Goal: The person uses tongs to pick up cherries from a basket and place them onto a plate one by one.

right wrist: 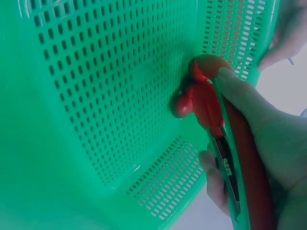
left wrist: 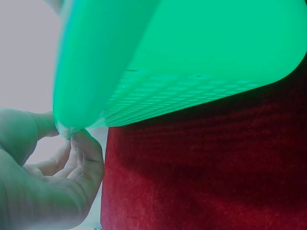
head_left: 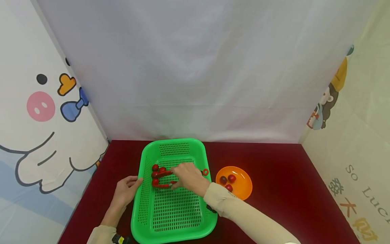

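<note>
A green perforated plastic basket [head_left: 178, 217] stands before me. My left hand [head_left: 125, 191] pinches its left rim between thumb and fingers, which the left wrist view shows close up. Over the basket, my right hand [head_left: 190, 178] grips a pair of red tongs [right wrist: 244, 163], thumb on one arm and fingers on the other. The tongs' arms stand apart in the head view, their heads pointing left. Small red round fruits [head_left: 155, 167] lie around the heads near the basket's left wall. Whether the tongs hold one of them I cannot tell.
An orange plate [head_left: 245, 184] with several dark red round fruits [head_left: 232, 178] stands right of the basket, partly behind my right sleeve. Dark red cloth [head_left: 274, 183] covers the table. A pale curtain [head_left: 195, 84] closes off the back, with printed panels on both sides.
</note>
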The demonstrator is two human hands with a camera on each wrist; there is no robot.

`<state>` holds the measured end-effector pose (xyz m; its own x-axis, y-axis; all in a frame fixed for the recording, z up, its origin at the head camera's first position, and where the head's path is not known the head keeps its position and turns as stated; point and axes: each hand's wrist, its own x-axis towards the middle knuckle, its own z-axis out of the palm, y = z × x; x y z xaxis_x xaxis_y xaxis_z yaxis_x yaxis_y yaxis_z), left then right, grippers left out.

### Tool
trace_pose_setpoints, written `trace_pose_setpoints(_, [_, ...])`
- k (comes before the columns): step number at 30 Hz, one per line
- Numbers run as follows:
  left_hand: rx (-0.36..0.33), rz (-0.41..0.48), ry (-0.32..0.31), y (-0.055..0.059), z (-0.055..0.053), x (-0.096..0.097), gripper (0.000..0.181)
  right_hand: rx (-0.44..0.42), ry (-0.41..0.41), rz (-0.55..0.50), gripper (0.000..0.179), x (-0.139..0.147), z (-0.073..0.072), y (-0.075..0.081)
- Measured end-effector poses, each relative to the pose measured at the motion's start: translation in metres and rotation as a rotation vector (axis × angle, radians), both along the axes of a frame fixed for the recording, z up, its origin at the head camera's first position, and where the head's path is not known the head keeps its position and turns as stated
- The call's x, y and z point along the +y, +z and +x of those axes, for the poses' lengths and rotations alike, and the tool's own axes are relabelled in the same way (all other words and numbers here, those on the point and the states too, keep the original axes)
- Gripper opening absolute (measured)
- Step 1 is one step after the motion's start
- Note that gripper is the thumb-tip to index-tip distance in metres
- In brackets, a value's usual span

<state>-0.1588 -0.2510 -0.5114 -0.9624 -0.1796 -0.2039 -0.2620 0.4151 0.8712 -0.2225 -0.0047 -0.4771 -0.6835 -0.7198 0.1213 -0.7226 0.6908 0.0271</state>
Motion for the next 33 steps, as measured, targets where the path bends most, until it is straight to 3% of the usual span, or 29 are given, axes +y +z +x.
trace_pose_setpoints(16, [-0.002, 0.009, -0.003, 0.000, 0.000, 0.000, 0.046, -0.027, -0.009, -0.008, 0.050, 0.016, 0.003, 0.006])
trace_pose_setpoints(33, [-0.005, 0.016, 0.007, 0.001, 0.000, 0.002, 0.045, -0.005, -0.005, -0.128, 0.047, 0.046, 0.003, 0.013])
